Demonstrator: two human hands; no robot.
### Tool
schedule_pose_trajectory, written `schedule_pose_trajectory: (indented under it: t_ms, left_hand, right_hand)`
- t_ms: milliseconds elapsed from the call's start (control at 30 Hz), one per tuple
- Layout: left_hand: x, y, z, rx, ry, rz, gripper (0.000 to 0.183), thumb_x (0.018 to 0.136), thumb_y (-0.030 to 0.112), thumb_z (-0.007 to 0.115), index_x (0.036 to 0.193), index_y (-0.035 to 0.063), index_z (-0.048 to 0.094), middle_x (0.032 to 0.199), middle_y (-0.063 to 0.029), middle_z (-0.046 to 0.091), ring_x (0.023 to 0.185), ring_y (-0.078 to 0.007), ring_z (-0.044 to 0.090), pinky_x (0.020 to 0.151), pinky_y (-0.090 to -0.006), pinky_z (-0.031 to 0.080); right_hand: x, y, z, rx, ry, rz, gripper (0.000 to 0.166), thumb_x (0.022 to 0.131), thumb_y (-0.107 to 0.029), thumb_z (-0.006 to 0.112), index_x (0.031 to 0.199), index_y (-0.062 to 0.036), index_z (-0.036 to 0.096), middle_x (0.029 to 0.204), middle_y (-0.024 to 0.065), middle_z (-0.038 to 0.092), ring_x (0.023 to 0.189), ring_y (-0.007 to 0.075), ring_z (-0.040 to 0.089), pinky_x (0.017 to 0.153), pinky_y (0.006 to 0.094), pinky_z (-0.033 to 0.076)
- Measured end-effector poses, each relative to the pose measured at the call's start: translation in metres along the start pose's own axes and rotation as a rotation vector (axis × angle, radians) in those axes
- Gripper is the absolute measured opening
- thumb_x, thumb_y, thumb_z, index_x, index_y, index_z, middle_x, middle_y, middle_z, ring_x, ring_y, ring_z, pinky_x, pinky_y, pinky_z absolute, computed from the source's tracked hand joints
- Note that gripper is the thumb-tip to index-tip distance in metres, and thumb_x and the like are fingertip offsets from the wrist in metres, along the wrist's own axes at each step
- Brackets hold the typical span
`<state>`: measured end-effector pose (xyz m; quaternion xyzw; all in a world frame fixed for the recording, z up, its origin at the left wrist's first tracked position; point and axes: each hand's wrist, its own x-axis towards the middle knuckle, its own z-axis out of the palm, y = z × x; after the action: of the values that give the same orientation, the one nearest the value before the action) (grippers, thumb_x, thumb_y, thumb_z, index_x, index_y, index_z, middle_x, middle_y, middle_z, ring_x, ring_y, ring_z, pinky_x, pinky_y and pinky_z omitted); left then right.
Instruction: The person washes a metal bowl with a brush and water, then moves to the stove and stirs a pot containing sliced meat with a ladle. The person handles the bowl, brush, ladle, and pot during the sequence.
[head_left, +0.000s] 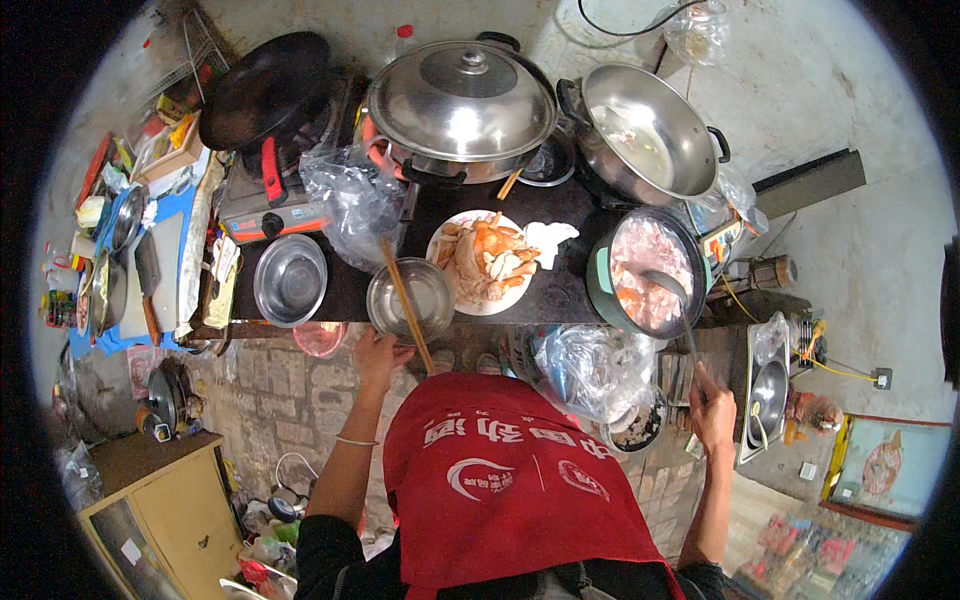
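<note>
My left hand (380, 358) grips the near rim of a small steel bowl (397, 296), which overhangs the front edge of the dark table. A pair of wooden chopsticks (406, 307) lies slanted across this bowl, close to my fingertips. With my right hand (711, 409) I hold the long handle of a metal ladle (664, 285). Its head is dipped among pale meat pieces (649, 251) in a green pot (598, 279) at the table's right end. Between the two stands a white plate (491, 306) bearing a cooked whole chicken (491, 251), with a crumpled white cloth or tissue (550, 241) beside it.
Behind stand a lidded steel wok (461, 105), an open steel pan (649, 135) and a black frying pan (266, 90) over a gas stove (255, 206). Another steel bowl (290, 281) sits left, near a clear plastic bag (352, 202). A cleaver (147, 266) lies on a cutting board (161, 300).
</note>
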<state>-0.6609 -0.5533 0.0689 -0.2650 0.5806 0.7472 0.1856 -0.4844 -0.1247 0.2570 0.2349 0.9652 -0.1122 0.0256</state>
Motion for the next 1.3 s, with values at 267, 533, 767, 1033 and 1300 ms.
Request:
schedule_pose_trajectory:
  t_ms: [267, 533, 767, 1033, 1300]
  left_hand:
    - [0.038, -0.025, -0.046, -0.262, 0.075, 0.03, 0.02, 0.08, 0.002, 0.046, 0.1, 0.0014, 0.043, 0.086, -0.0157, 0.058, 0.068, -0.0264, 0.062, 0.056, -0.0327, 0.055]
    - [0.052, -0.008, -0.046, -0.174, 0.136, 0.018, 0.018, 0.079, 0.002, 0.046, 0.097, -0.0025, 0.045, 0.088, -0.0147, 0.058, 0.075, -0.0261, 0.061, 0.063, -0.0349, 0.056]
    - [0.065, -0.01, -0.051, -0.23, 0.109, 0.06, 0.014, 0.081, 0.006, 0.049, 0.094, -0.001, 0.048, 0.086, -0.0121, 0.059, 0.074, -0.0239, 0.061, 0.069, -0.0349, 0.055]
    - [0.05, -0.094, -0.093, -0.02, -0.201, -0.022, 0.022, 0.083, 0.013, 0.054, 0.101, 0.0012, 0.05, 0.091, -0.0135, 0.059, 0.086, -0.0225, 0.059, 0.075, -0.0374, 0.051]
    - [0.018, -0.081, 0.085, -0.465, -0.603, -0.354, 0.036, 0.088, 0.018, 0.049, 0.116, -0.0024, 0.036, 0.113, -0.0237, 0.05, 0.105, -0.0347, 0.051, 0.089, -0.0385, 0.045]
  right_hand:
    - [0.021, 0.0, 0.035, -0.142, -0.07, 0.041, 0.04, 0.074, -0.012, 0.055, 0.114, -0.0104, 0.055, 0.074, 0.0206, 0.059, 0.066, 0.0362, 0.058, 0.059, 0.0441, 0.046]
    - [0.041, -0.002, 0.055, 0.012, 0.064, 0.168, 0.039, 0.076, -0.015, 0.051, 0.114, -0.0092, 0.055, 0.065, 0.0217, 0.056, 0.062, 0.0356, 0.058, 0.058, 0.042, 0.046]
    - [0.057, 0.005, 0.097, -0.068, 0.227, 0.103, 0.037, 0.078, -0.017, 0.051, 0.113, -0.007, 0.054, 0.071, 0.0198, 0.059, 0.063, 0.0352, 0.058, 0.059, 0.0444, 0.047]
    - [0.039, 0.0, 0.093, -0.134, 0.099, 0.054, 0.04, 0.078, -0.016, 0.051, 0.117, -0.009, 0.051, 0.073, 0.0163, 0.059, 0.062, 0.0338, 0.058, 0.056, 0.0444, 0.046]
    - [0.006, 0.012, 0.063, -0.261, 0.09, -0.024, 0.041, 0.077, -0.016, 0.054, 0.117, -0.0104, 0.05, 0.07, 0.0133, 0.057, 0.059, 0.0307, 0.058, 0.052, 0.0408, 0.046]
